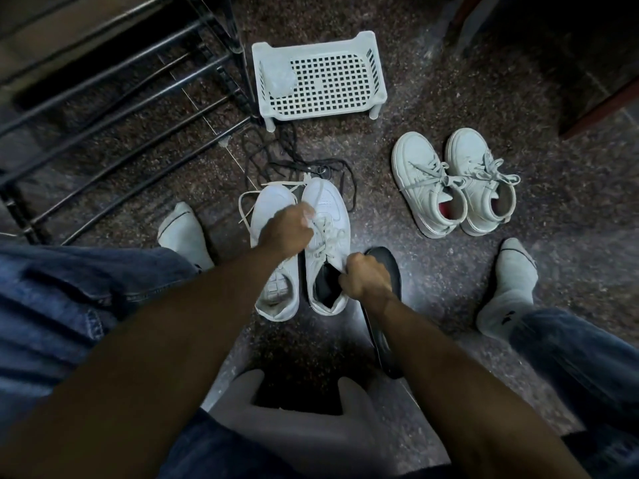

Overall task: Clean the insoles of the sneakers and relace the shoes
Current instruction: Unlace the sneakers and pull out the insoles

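On the floor [432,98], the left grip [287,229] pinches the laces [325,233] of the right sneaker [326,243] while the right grip [366,276] grips the dark insole [326,283] in its heel opening.

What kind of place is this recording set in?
Probably a home entryway or shoe corner: a dark speckled stone floor, a black metal shoe rack, and a second pair of sneakers on the floor.
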`<state>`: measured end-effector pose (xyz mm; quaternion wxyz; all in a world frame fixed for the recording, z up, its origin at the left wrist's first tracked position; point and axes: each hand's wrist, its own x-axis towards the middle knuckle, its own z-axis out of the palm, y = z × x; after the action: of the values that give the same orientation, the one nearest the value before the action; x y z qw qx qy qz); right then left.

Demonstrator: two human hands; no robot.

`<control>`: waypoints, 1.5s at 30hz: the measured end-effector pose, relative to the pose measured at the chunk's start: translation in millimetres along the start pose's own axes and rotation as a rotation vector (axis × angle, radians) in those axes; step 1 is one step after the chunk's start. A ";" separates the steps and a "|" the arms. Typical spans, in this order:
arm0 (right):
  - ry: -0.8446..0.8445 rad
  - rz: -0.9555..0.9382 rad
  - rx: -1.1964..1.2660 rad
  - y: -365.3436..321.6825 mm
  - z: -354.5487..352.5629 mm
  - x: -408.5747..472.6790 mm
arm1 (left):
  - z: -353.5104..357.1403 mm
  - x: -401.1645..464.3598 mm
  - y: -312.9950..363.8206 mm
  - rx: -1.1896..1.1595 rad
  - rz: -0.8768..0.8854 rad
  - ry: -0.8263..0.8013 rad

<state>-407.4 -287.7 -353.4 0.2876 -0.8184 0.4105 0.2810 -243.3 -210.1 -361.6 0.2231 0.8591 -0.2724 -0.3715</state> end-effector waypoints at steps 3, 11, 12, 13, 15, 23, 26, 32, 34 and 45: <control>-0.022 0.017 0.043 2.5 0.9 -0.1 | 25.2 -29.0 -4.9 0.038 -0.018 -0.179; 0.116 -0.127 0.009 -4.1 3.9 -4.4 | 31.1 -27.5 0.5 0.043 0.010 -0.082; 0.109 -0.121 0.009 -5.1 3.1 -2.7 | 28.3 -25.2 0.0 -0.024 0.012 -0.097; 0.102 -0.115 0.008 -5.5 2.0 -1.0 | 25.3 -21.1 -1.6 -0.093 0.009 -0.105; 0.090 -0.110 0.006 -5.8 0.2 1.4 | 14.4 -16.8 4.0 -0.285 -0.025 -0.087; 0.085 -0.134 -0.011 -5.3 -2.1 0.1 | -51.5 12.7 56.2 -0.961 -0.124 0.310; 0.137 -0.181 -0.006 -5.2 0.9 -3.5 | -49.7 23.6 48.8 -0.672 -0.174 0.352; 0.170 -0.199 -0.006 -11.8 3.0 1.9 | 8.2 -28.4 4.0 0.095 0.024 0.004; 0.148 -0.164 0.027 -11.6 1.2 5.8 | 25.1 -42.9 -2.8 0.201 0.081 -0.107; 0.141 -0.107 0.094 7.9 -8.9 20.1 | 28.6 -33.5 -19.2 0.274 0.058 0.007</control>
<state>-401.8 -308.1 -363.2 0.3106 -0.8425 0.3982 0.1874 -278.5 -179.6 -373.4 0.1153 0.8746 -0.3443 -0.3212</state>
